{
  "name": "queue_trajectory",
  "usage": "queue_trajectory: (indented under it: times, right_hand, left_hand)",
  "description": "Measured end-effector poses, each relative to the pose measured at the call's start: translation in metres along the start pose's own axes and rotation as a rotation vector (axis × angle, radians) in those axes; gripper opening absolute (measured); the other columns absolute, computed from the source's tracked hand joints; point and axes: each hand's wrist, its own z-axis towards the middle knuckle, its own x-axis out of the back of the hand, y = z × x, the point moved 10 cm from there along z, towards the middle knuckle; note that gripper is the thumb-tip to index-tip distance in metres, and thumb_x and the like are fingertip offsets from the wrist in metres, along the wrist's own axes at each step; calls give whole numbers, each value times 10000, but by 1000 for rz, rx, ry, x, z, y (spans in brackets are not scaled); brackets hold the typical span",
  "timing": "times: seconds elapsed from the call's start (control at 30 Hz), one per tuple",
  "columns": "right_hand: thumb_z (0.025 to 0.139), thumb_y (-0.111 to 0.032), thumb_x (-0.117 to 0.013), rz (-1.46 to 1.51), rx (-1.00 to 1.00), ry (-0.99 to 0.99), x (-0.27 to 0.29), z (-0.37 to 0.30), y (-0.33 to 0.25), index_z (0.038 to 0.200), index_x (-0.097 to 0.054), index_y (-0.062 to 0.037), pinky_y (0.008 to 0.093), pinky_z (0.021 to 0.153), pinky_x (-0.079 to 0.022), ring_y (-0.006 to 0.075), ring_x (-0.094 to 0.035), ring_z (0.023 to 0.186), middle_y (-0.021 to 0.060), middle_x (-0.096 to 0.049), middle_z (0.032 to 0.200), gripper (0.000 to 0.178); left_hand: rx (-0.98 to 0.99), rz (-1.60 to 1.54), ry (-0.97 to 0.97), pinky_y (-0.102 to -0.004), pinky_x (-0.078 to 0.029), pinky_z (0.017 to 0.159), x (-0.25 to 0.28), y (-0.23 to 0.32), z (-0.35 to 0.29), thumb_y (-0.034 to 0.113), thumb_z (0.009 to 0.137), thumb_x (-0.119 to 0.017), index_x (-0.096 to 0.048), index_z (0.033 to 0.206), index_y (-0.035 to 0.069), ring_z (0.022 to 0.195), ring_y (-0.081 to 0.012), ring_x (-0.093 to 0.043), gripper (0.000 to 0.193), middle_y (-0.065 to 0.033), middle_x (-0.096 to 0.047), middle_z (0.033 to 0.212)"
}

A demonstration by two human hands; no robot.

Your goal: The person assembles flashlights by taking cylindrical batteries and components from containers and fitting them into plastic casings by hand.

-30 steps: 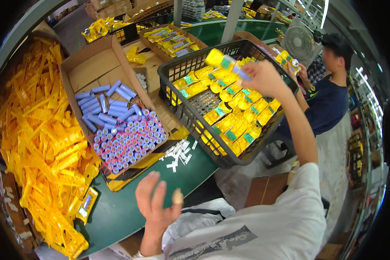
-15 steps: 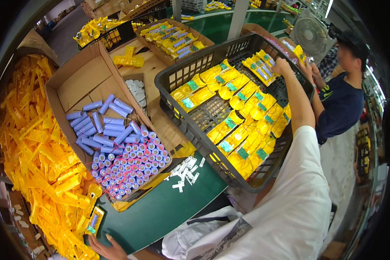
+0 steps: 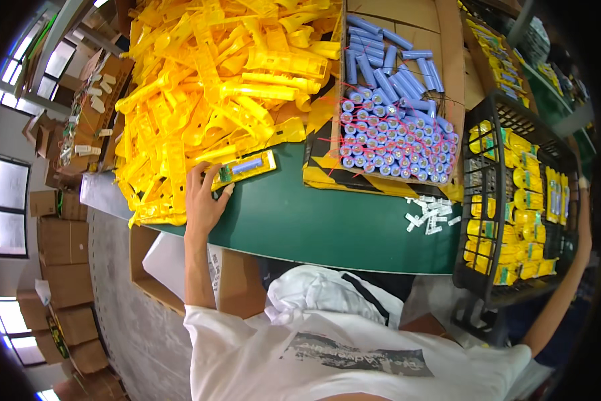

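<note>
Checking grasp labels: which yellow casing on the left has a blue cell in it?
The casing at the left hand, by the lower right of the yellow pile; its blue cell sets it apart: visible piled casings show none.

Brown cartons (image 3: 63, 240) stood stacked near bright, dark-framed windows (image 3: 5, 204).
Grey floor (image 3: 123, 294) stretched between the stack and an open cardboard box (image 3: 242, 277), which held something pale, too hidden to name.

Tabletop (image 3: 327, 224) was green. A heap of loose yellow parts (image 3: 180, 100) covered its left end; one yellow casing (image 3: 268, 160) with a blue cell (image 3: 248, 166) lay beside it. Right of centre, a black-and-yellow striped base (image 3: 324, 175) sat under an open carton (image 3: 407, 17). Small white pieces (image 3: 433, 212) lay scattered nearer the front edge.
</note>
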Motion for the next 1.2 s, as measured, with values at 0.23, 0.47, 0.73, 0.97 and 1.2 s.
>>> queue_trajectory:
  times: [0.23, 0.47, 0.73, 0.97, 1.2]
  right_hand:
    - [793, -153, -879, 545, 503, -447, 22, -130, -367, 1353, -673, -32, 438, 1074, -514, 334, -659, 1259, 136, -706, 1330, 609]
    - [868, -457, -817, 519, 1068, -480, -17, -212, -496, 1484, -561, -37, 456, 1122, -490, 326, -579, 1341, 147, -603, 1445, 788]
    - [811, -458, -878, 437, 906, -625, -10, -177, -458, 1330, -660, -85, 448, 840, -591, 316, -756, 986, 102, -763, 1048, 675]
    - [771, -337, -950, 549, 243, -375, -25, -65, -245, 1211, -750, -62, 354, 872, -590, 175, -749, 951, 81, -785, 1056, 556]
    - [917, -448, -850, 520, -359, -144, -85, -9, 77, 1116, -775, 7, 293, 750, -523, 80, -646, 825, 26, -732, 885, 502]
  left_hand:
    - [114, -349, -153, -435, -506, 967, -24, 6, -43, 211, 790, -942, -619, 1227, 27, 1100, -372, -623, 574, -166, -649, 1134]
    - [-176, -454, -180, -469, -473, 871, 25, 139, -42, 202, 696, -978, -634, 1166, 34, 971, -382, -602, 606, -146, -670, 1067]
    - [-631, -658, -83, -454, -439, 885, 86, 298, 20, 170, 662, -968, -659, 1120, 73, 969, -336, -627, 561, -100, -686, 1024]
    - [-557, -875, 180, -501, -397, 1189, 80, 352, 27, 157, 774, -931, -467, 1552, 28, 1423, -380, -502, 914, -184, -522, 1570]
    - [-183, -711, -223, -497, -432, 1147, -46, 254, -68, 85, 857, -850, -597, 1391, -1, 1334, -426, -557, 597, -227, -562, 1447]
